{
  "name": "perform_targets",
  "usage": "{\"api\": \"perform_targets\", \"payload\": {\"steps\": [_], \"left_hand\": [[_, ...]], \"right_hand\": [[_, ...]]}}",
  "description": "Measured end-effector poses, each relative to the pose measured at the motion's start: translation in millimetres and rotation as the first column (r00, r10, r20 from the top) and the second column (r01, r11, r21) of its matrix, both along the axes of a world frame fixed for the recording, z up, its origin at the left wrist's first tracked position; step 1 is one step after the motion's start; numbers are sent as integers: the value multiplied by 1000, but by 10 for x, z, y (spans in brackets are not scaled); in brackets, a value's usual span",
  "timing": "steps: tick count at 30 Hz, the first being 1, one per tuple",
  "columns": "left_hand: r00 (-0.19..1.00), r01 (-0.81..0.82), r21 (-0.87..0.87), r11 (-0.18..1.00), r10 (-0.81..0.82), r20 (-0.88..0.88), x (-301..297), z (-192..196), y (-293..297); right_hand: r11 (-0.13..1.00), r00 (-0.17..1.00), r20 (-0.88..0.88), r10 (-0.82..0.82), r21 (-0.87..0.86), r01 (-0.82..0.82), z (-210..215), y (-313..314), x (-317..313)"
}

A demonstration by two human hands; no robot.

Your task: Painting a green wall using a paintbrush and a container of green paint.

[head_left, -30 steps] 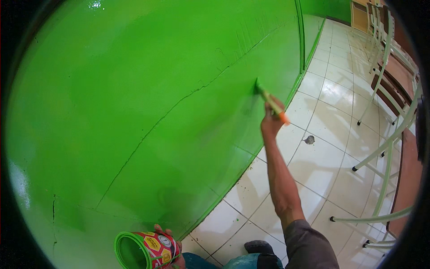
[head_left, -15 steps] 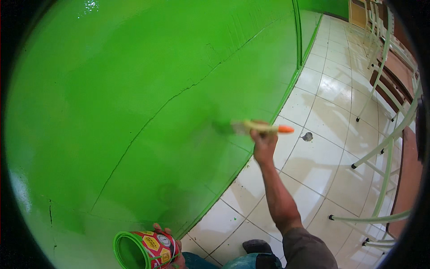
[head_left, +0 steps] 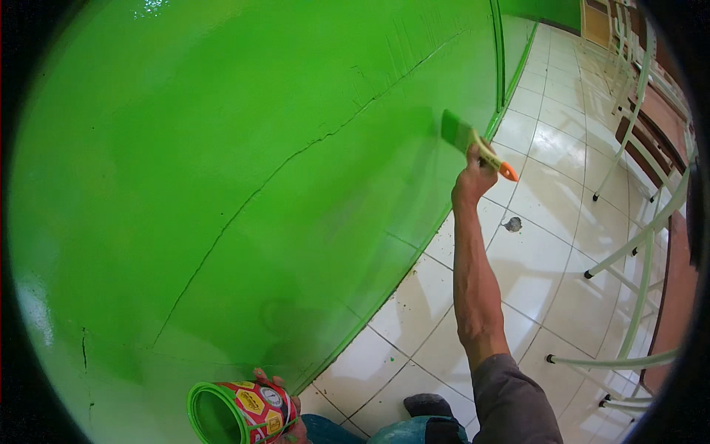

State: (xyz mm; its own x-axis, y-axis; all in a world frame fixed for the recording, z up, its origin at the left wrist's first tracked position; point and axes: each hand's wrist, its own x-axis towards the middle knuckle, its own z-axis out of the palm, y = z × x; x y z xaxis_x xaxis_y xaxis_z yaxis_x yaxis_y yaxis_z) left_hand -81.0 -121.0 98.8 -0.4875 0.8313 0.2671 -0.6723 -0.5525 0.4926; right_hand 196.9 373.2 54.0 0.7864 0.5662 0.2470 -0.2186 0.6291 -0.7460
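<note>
My right hand (head_left: 473, 180) is stretched out and grips a paintbrush (head_left: 473, 142) with an orange-tipped handle and green-loaded bristles, which touch the bright green wall (head_left: 222, 148) near its right end. A long thin crack runs diagonally across that wall. My left hand (head_left: 285, 414), mostly hidden at the bottom edge, holds a paint can (head_left: 237, 411) with a red patterned label and green paint coating its rim and inside.
A white tiled floor (head_left: 532, 244) spotted with green drips runs along the wall's base, with a small grey patch (head_left: 512, 223). Pale metal furniture legs (head_left: 636, 244) and a brown surface stand at the right. My dark shoe (head_left: 429, 405) shows at the bottom.
My right hand swept the brush down and left along the wall, then back up and right to the wall's right end. The can has stayed in place.
</note>
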Motion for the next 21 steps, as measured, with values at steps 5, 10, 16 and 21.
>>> {"api": "perform_targets", "payload": {"steps": [5, 10, 16, 21], "left_hand": [[990, 101, 37, 994, -104, 92, 11, 18, -8], [995, 88, 27, 996, -89, 36, 31, 38, -8], [998, 54, 17, 998, -53, -36, 79, 78, -25], [997, 56, 31, 998, -58, 56, 134, 193, 7]], "right_hand": [[974, 956, 186, 225, -18, -226, -204, -969, -703], [887, 827, 501, 254, 221, -406, 15, -1913, -1025], [740, 751, 174, 637, 135, -659, 224, -1833, -983], [909, 912, -11, 411, 88, -408, 441, -1274, -958]]}}
